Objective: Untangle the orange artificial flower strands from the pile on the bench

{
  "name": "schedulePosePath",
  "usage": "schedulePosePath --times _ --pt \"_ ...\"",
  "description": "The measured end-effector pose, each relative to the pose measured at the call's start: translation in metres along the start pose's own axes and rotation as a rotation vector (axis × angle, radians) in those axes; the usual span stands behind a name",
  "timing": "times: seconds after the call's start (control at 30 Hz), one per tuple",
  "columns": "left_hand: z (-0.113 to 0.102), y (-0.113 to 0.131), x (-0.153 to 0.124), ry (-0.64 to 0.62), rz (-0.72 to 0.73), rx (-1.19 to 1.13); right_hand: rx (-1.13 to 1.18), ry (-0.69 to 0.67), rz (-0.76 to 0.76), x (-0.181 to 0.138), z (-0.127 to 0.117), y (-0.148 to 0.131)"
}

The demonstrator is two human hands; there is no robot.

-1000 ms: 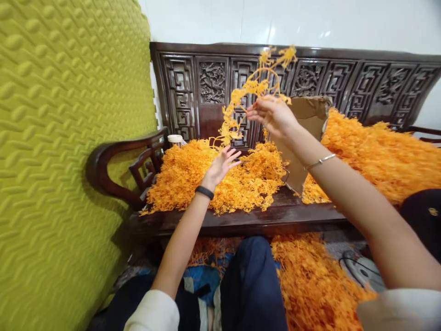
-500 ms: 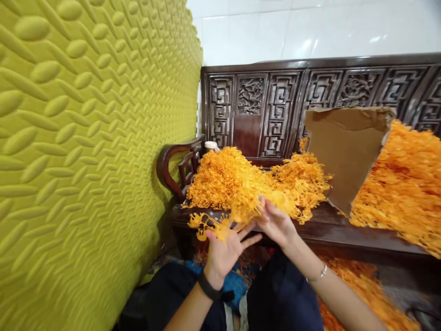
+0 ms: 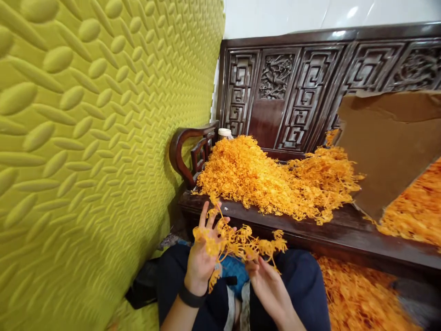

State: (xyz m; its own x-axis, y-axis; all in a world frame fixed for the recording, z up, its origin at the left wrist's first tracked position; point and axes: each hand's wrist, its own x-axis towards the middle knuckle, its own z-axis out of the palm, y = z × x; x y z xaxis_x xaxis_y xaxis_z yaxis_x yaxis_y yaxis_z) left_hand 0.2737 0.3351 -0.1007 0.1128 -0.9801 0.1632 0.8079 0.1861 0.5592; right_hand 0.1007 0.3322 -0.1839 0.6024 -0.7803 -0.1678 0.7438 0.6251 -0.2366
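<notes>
A loose strand of orange, curly plastic-looking pieces (image 3: 243, 241) hangs between my two hands above my lap. My left hand (image 3: 203, 253), with a black band on its wrist, is palm up with fingers spread. Part of the strand drapes across its palm and fingers. My right hand (image 3: 268, 282) has thumb and fingers closed at the strand's lower right side; its fingertips are partly covered by the pieces. Beyond both hands, a large heap of the same orange pieces (image 3: 251, 172) lies on the dark wooden bench (image 3: 282, 223).
A brown cardboard sheet (image 3: 389, 138) stands on the bench, with another orange pile (image 3: 416, 211) to its right. More orange pieces (image 3: 361, 294) lie below the bench. A yellow textured foam mat (image 3: 103, 138) rises on the left. A white-lidded container (image 3: 225, 133) is behind the heap.
Both hands have drawn back from the heap toward my lap, the strand now stretched between them. My right hand has moved down, off the heap. The view has shifted left and closer.
</notes>
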Motion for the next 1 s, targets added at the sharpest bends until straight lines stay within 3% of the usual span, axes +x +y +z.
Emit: schedulePosePath --times 0.13,0.27,0.37,0.43,0.5,0.6,0.77,0.9,1.0 --pt "0.003 -0.009 -0.002 -0.010 0.028 0.086 0.119 0.087 0.042 -0.003 -0.022 0.018" --pt "0.005 -0.018 0.001 -0.022 0.043 0.140 0.067 0.104 0.047 -0.011 -0.030 0.037" --pt "0.005 -0.020 0.002 -0.058 0.070 0.228 -0.228 0.002 0.195 -0.022 -0.024 0.038" --pt "0.005 -0.019 0.001 -0.113 0.055 0.326 -0.530 -0.105 0.311 -0.031 -0.017 0.027" --pt "0.004 -0.016 -0.001 -0.165 0.022 0.428 -0.783 -0.157 0.326 -0.037 -0.007 0.009" --pt "0.003 -0.016 -0.007 -0.176 -0.002 0.557 -0.994 -0.096 0.120 -0.041 0.013 -0.019" --pt "0.004 -0.026 -0.020 -0.139 -0.011 0.782 -1.186 0.101 -0.635 -0.035 0.052 -0.037" --pt "0.003 -0.033 -0.028 -0.125 -0.062 0.884 -1.472 0.115 -0.804 -0.029 0.067 -0.036" --pt "0.002 -0.037 -0.031 -0.096 -0.081 0.909 -1.526 0.168 -0.921 -0.030 0.066 -0.039"
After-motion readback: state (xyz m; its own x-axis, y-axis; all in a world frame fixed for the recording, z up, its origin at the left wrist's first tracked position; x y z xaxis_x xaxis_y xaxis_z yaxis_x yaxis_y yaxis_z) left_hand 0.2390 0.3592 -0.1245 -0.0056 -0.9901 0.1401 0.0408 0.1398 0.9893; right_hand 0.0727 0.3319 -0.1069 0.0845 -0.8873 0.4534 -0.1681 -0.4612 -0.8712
